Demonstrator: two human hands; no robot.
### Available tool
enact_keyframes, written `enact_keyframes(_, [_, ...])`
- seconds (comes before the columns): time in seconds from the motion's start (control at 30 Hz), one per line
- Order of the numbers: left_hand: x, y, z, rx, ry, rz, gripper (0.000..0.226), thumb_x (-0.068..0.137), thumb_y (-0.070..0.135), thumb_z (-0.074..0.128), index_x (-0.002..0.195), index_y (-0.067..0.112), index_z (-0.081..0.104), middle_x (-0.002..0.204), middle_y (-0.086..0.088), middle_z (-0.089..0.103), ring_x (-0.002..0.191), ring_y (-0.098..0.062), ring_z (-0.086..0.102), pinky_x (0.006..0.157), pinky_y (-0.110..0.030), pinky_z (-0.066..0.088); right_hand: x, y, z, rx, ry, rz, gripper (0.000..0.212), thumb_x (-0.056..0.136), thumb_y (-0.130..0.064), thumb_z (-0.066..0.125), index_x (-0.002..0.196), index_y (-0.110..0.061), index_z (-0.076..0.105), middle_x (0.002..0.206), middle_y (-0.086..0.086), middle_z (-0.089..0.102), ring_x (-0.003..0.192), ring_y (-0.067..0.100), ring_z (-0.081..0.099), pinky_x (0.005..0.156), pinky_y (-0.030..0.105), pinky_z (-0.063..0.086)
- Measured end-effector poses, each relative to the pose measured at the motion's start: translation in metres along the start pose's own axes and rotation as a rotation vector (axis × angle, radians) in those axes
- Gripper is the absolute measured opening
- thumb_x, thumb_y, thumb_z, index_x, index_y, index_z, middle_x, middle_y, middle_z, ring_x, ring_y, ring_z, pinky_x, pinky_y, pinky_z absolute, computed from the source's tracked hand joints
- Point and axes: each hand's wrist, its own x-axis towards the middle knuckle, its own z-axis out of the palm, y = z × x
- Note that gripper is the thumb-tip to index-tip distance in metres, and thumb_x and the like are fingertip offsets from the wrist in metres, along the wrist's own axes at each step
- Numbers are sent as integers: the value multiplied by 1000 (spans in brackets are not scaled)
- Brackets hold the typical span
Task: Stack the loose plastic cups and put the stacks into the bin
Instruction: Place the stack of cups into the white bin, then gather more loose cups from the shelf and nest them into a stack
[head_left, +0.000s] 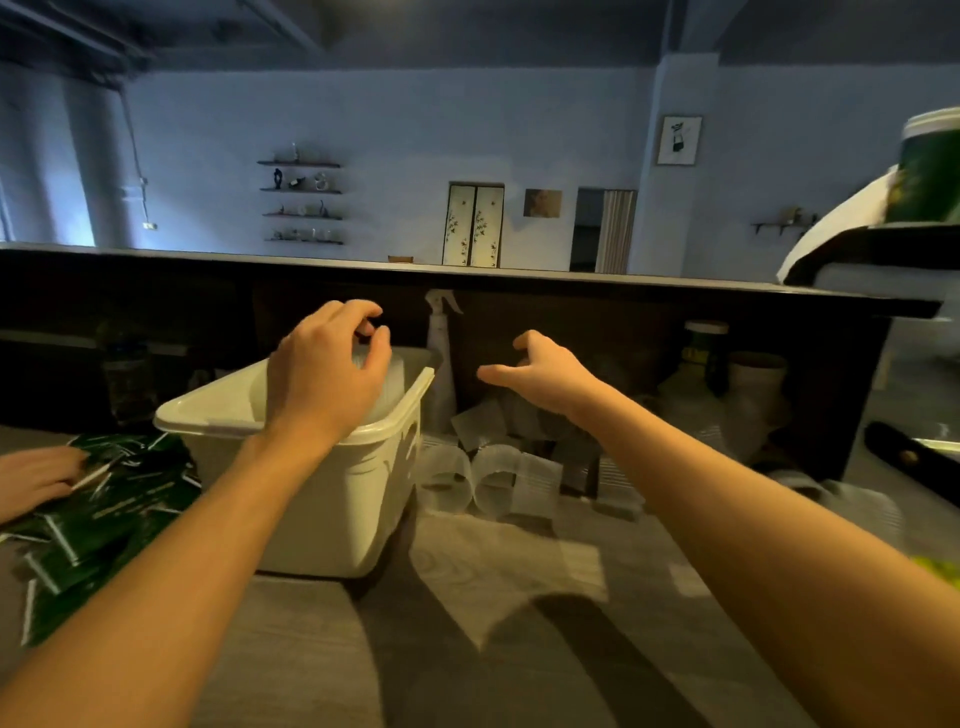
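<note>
A white bin (332, 483) sits on the grey table (467, 649), a bit left of the middle. The left hand (327, 374) is over the open top of the bin. Its fingers are bent down, with the tips close to the thumb. There seems to be something clear and blurry under the fingers, but I cannot tell if the hand is holding it.

The right hand (540, 371) is at about 3 o'clock from the left hand. It is up in the air. Its fingers are loose and a little bent, the thumb sticks out to the left, and it holds nothing.

The loose plastic cups (488, 475) lie on their sides in a messy pile on the table, just beside the bin at its 3 o'clock, below the right hand.

A spray bottle (440, 332) stands behind the bin, at about 1 o'clock from it. Green packets (104, 514) are heaped at the bin's 9 o'clock, and another person's hand (36, 480) rests on them.
</note>
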Motion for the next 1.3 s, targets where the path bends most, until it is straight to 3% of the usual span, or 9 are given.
enact_keyframes(0.17, [-46,58,28,-363,-6,126,23,95,28,52,105,16,69,92,5,65,74,-5,59,61,-19,49,-32,49,-3,-118,16,-41,71,86,-48,68,142,-16,39,116,1,59,101,16,58,88,33,51])
enact_keyframes(0.33, [-106,58,89,-379,-125,-75,27,98,35,52,116,18,65,103,4,63,93,-9,60,76,-25,50,-52,91,32,-259,-34,-130,73,85,-41,71,144,-15,38,140,8,45,126,25,48,102,37,44])
enact_keyframes(0.43, [-134,45,115,-226,-245,-243,48,97,41,52,138,16,51,137,-4,51,123,-23,50,96,-30,41,-55,110,54,-375,-50,-156,84,85,-41,70,152,-15,26,155,5,28,141,29,29,111,45,36])
enact_keyframes(0.57, [-147,23,133,196,-434,-124,76,96,58,39,157,20,15,165,-8,6,148,-32,17,117,-49,27,-52,127,76,-512,0,-157,88,87,-46,66,155,-17,17,162,4,18,148,28,14,118,46,23])
enact_keyframes(0.77, [-142,7,145,186,-458,-144,88,88,74,14,158,21,0,164,-10,11,147,-33,19,117,-45,26,-59,145,104,-520,225,-194,81,74,-33,79,141,-7,40,129,15,43,114,40,50,88,49,51])
enact_keyframes(0.9, [-137,12,144,214,-437,-196,80,89,69,25,154,22,26,149,-11,33,133,-31,33,101,-41,41,-57,148,104,-480,295,-180,80,71,-27,82,136,-2,43,126,20,42,108,44,51,78,49,55])
enact_keyframes(1.03, [-137,12,145,177,-378,-208,53,95,55,46,132,17,55,129,-11,42,117,-31,42,75,-32,42,-64,144,101,-454,326,-155,70,77,-31,77,132,-5,43,132,19,42,118,41,44,86,47,52])
enact_keyframes(1.2, [-135,13,142,140,-332,-214,39,95,36,60,127,15,58,139,-13,41,126,-32,43,86,-36,48,-80,138,90,-400,274,-160,73,86,-39,68,141,-9,32,133,11,44,121,29,44,93,35,42])
enact_keyframes(1.3, [-133,16,141,111,-349,-251,46,95,42,58,133,17,52,137,-10,45,123,-30,45,77,-31,42,-95,134,79,-368,229,-178,83,86,-41,68,149,-10,24,140,9,39,126,25,40,101,33,40])
